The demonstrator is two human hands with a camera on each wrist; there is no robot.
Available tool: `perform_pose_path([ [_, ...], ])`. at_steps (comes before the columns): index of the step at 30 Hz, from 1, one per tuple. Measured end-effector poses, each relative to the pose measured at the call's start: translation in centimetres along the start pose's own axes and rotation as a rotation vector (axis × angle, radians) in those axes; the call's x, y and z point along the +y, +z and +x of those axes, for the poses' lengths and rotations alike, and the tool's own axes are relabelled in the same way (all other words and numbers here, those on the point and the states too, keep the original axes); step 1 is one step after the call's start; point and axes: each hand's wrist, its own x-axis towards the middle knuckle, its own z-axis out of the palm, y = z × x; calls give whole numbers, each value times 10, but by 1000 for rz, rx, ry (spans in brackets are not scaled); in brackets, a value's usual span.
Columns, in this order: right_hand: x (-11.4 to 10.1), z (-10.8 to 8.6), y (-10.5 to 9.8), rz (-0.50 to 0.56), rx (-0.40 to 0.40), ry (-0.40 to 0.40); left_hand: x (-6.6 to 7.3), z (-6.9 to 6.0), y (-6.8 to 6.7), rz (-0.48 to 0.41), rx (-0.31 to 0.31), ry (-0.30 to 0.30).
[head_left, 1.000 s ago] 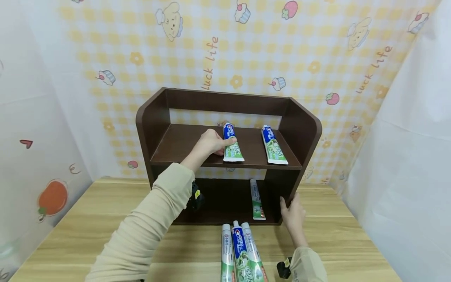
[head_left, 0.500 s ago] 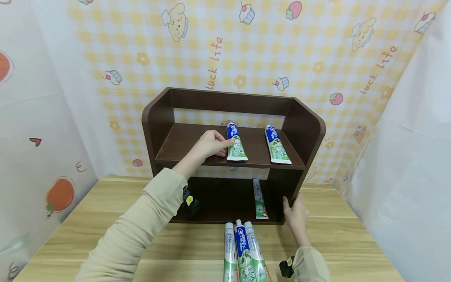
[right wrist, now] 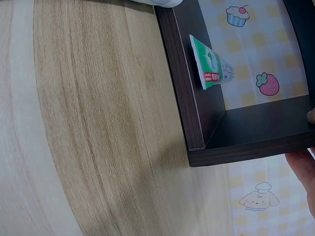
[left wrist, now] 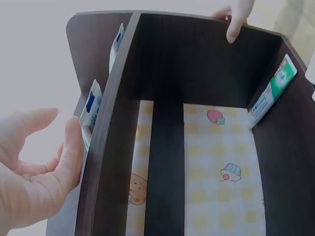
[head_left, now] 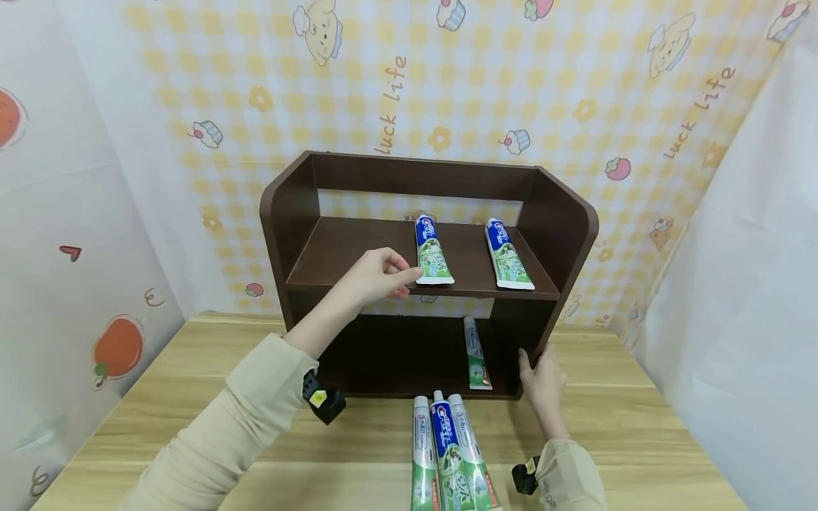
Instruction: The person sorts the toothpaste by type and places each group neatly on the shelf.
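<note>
On the upper shelf of a dark brown rack (head_left: 358, 248) lie two blue and green toothpaste tubes, one near the middle (head_left: 434, 250) and one to the right (head_left: 508, 254). My left hand (head_left: 377, 278) is beside the lower end of the middle tube, fingers loosely bent with nothing held; the left wrist view shows thumb and fingers apart. My right hand (head_left: 543, 383) grips the rack's right side panel near its bottom, thumb inside and fingers outside. A white and green tube (head_left: 476, 355) lies on the lower shelf at the right.
Three more tubes lie side by side on the wooden table (head_left: 345, 454) before the rack, a blue and green one (head_left: 450, 454) between two white and green ones. A patterned cloth (head_left: 358, 106) hangs behind, with white sheets at both sides.
My left hand has let go of the middle tube and moved slightly down and back from it. That tube stays on the upper shelf. My right hand keeps its hold on the side panel.
</note>
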Motion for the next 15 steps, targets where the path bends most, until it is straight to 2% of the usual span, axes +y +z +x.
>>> perform_pose_path([
  [5, 0, 0, -1, -9, 7, -2, -3, -9, 2, 3, -9, 10],
  [9, 0, 0, -1, -13, 9, 4, -7, -18, 6, -40, -28, 32],
  [15, -1, 0, -2, -15, -7, 0, -21, -36, 18, -61, -73, 46],
])
